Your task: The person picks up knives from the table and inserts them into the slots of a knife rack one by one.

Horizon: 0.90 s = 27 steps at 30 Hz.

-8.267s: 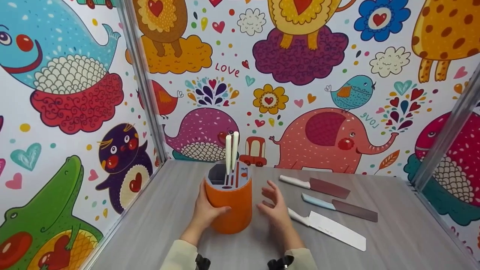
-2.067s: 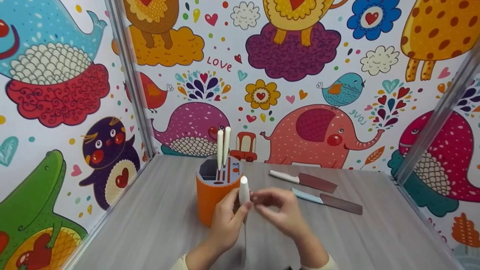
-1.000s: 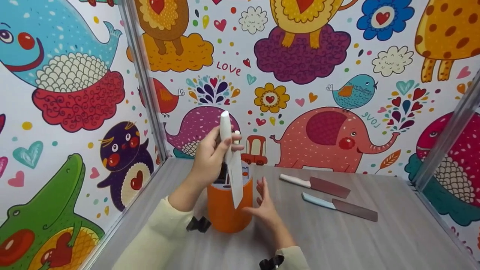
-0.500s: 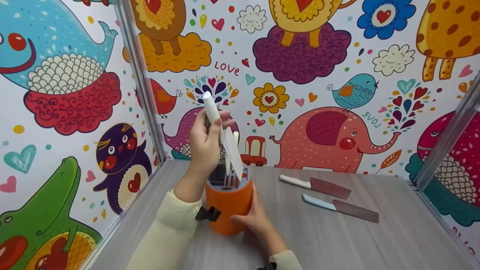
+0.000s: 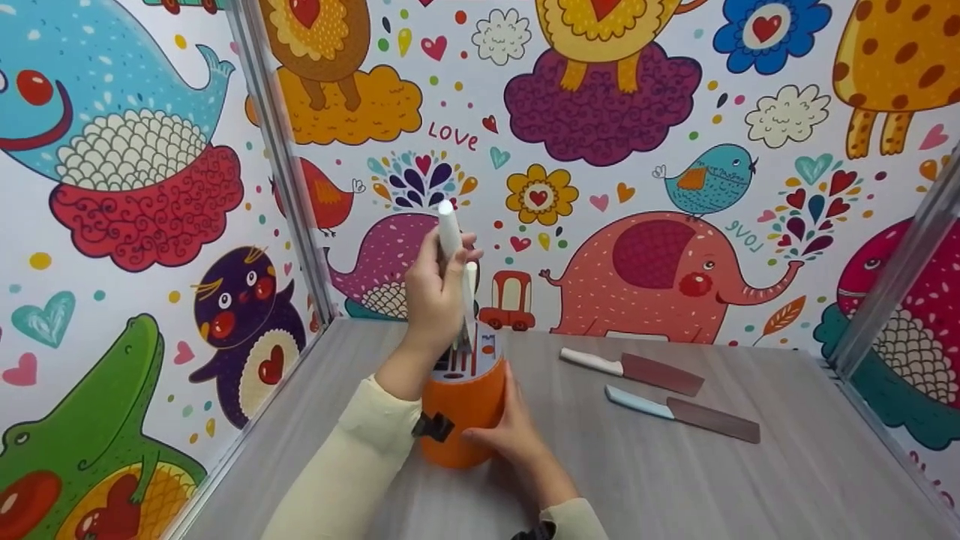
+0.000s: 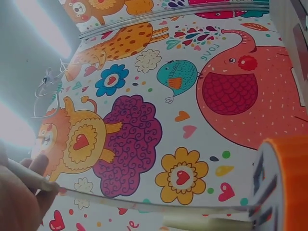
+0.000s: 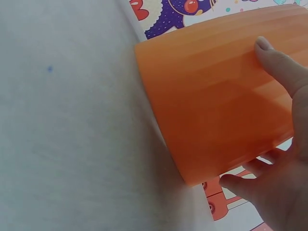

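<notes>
My left hand [image 5: 435, 300] grips the white handle [image 5: 448, 225] of a cleaver above an orange knife block [image 5: 461, 424]. In the left wrist view the cleaver's blade [image 6: 144, 206] shows nearly edge-on, its end right at the slotted grey top [image 6: 263, 180] of the block. Another white knife handle [image 5: 470, 283] stands up from the block, partly covered by the left hand. My right hand [image 5: 519, 435] holds the block's right side, thumb [image 7: 276, 62] across the front and fingers round behind.
To the right on the grey table [image 5: 645, 480] lie two knives with dark brown blades, one with a white handle [image 5: 591, 361], one with a pale blue handle [image 5: 637, 402]. A patterned back wall [image 5: 592, 180] rises behind the block.
The white-bladed cleaver, earlier flat on the table, was lifted and brought over the block by the left hand. Its tilted blade is now more upright. The right hand has closed in on the block.
</notes>
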Tool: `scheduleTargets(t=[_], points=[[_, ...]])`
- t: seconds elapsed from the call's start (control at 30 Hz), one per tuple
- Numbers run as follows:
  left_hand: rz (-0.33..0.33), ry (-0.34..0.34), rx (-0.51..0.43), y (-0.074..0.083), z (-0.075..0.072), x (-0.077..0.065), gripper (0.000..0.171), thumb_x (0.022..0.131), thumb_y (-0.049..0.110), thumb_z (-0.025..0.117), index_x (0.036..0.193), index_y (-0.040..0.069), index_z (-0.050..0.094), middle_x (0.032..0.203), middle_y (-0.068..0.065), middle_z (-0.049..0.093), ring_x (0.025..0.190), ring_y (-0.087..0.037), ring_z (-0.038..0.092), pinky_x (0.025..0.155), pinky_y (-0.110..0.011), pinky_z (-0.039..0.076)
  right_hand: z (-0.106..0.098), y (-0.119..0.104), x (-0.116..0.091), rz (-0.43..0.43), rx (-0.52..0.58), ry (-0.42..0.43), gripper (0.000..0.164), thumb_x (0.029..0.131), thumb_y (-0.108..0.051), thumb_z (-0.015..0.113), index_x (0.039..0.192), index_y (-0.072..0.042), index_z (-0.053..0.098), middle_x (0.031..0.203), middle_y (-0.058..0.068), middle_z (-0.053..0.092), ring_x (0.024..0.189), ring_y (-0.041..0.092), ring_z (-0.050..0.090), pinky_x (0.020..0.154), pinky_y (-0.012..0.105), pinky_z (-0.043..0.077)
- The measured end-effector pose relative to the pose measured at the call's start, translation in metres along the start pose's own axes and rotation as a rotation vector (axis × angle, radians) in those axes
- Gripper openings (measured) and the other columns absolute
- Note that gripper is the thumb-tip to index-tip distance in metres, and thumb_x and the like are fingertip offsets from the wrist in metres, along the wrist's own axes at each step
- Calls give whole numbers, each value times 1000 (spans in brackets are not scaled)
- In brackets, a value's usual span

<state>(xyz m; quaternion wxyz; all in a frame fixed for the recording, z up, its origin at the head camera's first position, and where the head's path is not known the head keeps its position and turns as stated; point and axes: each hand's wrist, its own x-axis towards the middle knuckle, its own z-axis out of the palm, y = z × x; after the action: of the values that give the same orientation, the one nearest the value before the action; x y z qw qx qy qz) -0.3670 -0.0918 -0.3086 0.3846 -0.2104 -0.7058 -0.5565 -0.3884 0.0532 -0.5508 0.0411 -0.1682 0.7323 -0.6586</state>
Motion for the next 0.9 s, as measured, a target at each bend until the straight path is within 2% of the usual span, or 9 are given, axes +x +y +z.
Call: scheduleTargets(t=[0.2,0.33,0.6,0.8,0.9], points=[[-16,-29,-7,-20,8,-7,34,111,12,56,142,-1,54,131,-15,74,120,-30,75,120,-52,48,1,0,1,-32,-37,-9,132,77,-37,97,171,-32,6,170,7,30,148,31,42,130,65,26],[-19,-55,-36,-37,11,-14,34,111,10,54,143,-1,53,134,-16,72,125,-32,73,120,-50,48,1,-1,1,-36,-19,2,131,76,-34,98,171,-32,8,170,7,31,146,30,44,130,65,26],[-124,-114,-42,-68,13,-29,38,112,10,52,147,-4,49,138,-18,69,130,-31,70,123,-52,43,-2,-3,3,-84,-53,1,130,77,-31,98,172,-23,9,167,12,33,145,33,42,129,65,27],[-165,-204,-99,-87,17,-38,37,112,6,49,147,-7,47,136,-24,67,128,-43,68,120,-54,45,-3,-2,2,-76,-106,6,128,78,-28,97,172,-22,10,169,15,30,150,38,40,129,69,25],[-198,-239,-102,-91,18,-44,34,112,5,48,144,-6,49,135,-26,67,127,-44,68,119,-54,48,-3,-2,0,-74,-127,8,128,78,-27,97,172,-21,10,170,17,29,151,39,39,128,69,26]])
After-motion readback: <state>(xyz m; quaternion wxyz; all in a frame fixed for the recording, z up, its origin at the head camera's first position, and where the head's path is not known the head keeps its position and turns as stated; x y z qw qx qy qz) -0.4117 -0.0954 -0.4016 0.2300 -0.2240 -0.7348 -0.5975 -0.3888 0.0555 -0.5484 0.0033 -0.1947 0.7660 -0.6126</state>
